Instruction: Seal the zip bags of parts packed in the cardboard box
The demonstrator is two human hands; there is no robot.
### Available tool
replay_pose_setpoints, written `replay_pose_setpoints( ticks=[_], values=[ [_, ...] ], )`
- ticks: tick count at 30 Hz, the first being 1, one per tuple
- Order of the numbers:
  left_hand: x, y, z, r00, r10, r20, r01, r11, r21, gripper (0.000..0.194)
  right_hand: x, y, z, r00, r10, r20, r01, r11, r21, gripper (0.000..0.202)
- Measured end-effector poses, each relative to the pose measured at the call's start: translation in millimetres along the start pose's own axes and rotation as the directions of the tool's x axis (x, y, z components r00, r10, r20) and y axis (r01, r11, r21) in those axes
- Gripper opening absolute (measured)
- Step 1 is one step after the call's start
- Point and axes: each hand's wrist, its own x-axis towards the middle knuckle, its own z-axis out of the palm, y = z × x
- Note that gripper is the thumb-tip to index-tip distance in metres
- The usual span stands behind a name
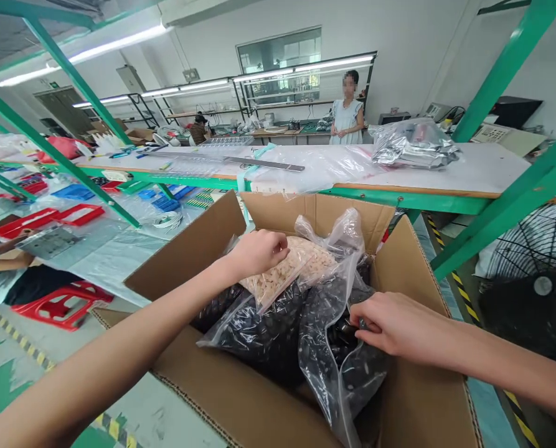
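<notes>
An open cardboard box (pixel 198 379) holds clear plastic bags of small parts. One bag of cream-coloured parts (pixel 278 280) lies on top of a bag of black parts (pixel 259 330). Above the cream parts is my left hand (pixel 261 252), its fingers curled together; what they hold, if anything, is hidden. At the right, my right hand (pixel 380 323) is at the open mouth of another bag of black parts (pixel 324 367), thumb and fingertips pinched at its edge. What lies between those fingertips is too small to make out.
Behind the box runs a bench (pixel 483 168) with a metal ruler (pixel 263 163) and silvery bags (pixel 413 146). Green posts slant on both sides. A black fan (pixel 539 286) stands right, a red stool (pixel 63 305) left. A person (pixel 347 115) stands beyond the bench.
</notes>
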Motion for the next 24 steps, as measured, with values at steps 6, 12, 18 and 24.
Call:
replay_pose_setpoints(
  ticks=[6,12,18,24],
  values=[
    [-8,-35,-12.8,0.985,-0.139,-0.105,0.113,0.969,-0.218,0.025,9,3,1,0.982,-0.185,0.034,0.188,0.971,-0.150,0.009],
    [-31,-50,-1.6,0.958,-0.266,-0.104,0.233,0.939,-0.253,0.025,15,-4,-3,0.953,-0.274,0.129,0.294,0.939,-0.178,0.009],
    [-51,-50,21.5,0.963,-0.269,-0.007,0.258,0.931,-0.257,0.025,23,-6,-2,0.949,-0.248,0.197,0.295,0.918,-0.266,0.009],
    [-65,-31,31.8,0.986,-0.168,0.014,0.166,0.955,-0.245,0.025,30,4,6,0.943,-0.247,0.223,0.299,0.923,-0.243,0.009]
  ],
)
